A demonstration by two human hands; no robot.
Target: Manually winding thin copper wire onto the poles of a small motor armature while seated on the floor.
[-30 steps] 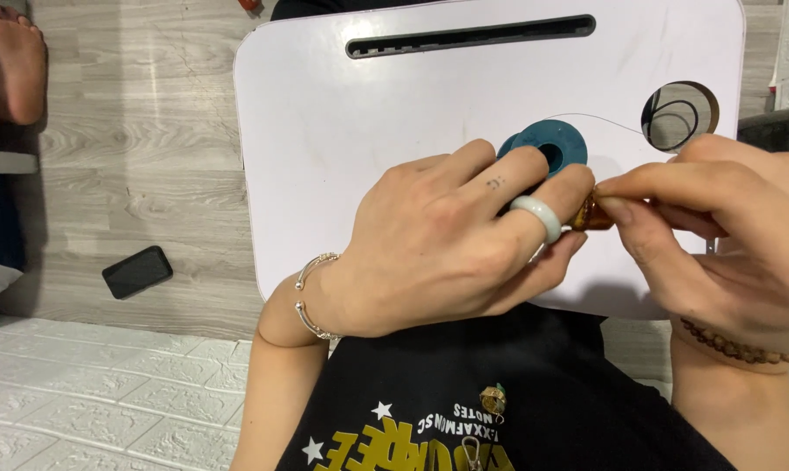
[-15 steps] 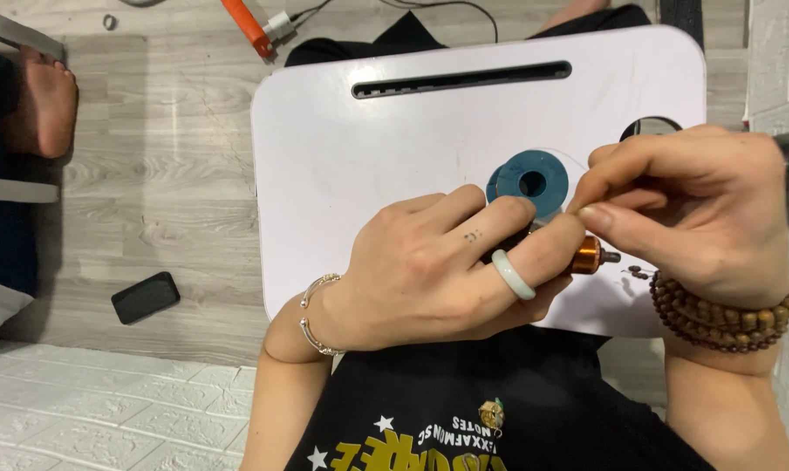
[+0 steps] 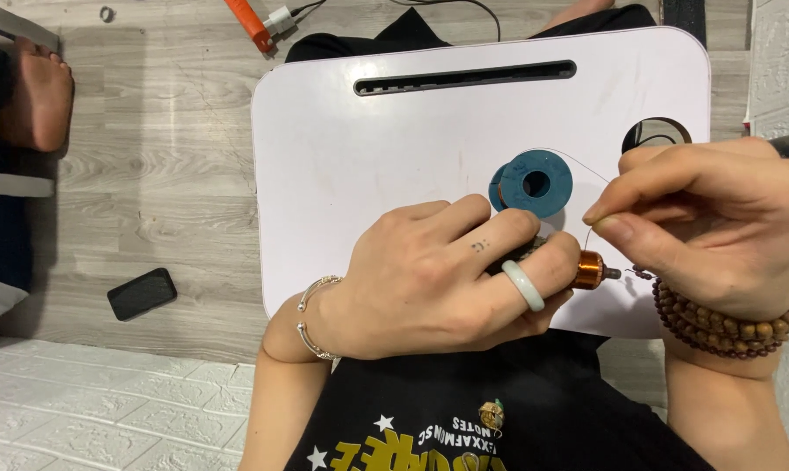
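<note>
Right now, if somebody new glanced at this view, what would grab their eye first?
Probably the two hands meeting over the white lap tray: the left hand, wearing a pale jade-like ring, grips a small copper-wound coil, while the right hand pinches a thin wire just above it. Right behind them, a round teal plastic spool lies on the tray.

A white lap tray (image 3: 368, 166) with a long slot near its far edge carries a blue spool (image 3: 534, 183) — lying flat. The tray sits over a wooden floor (image 3: 150, 174), where a dark phone (image 3: 141, 293) lies — well apart.
</note>
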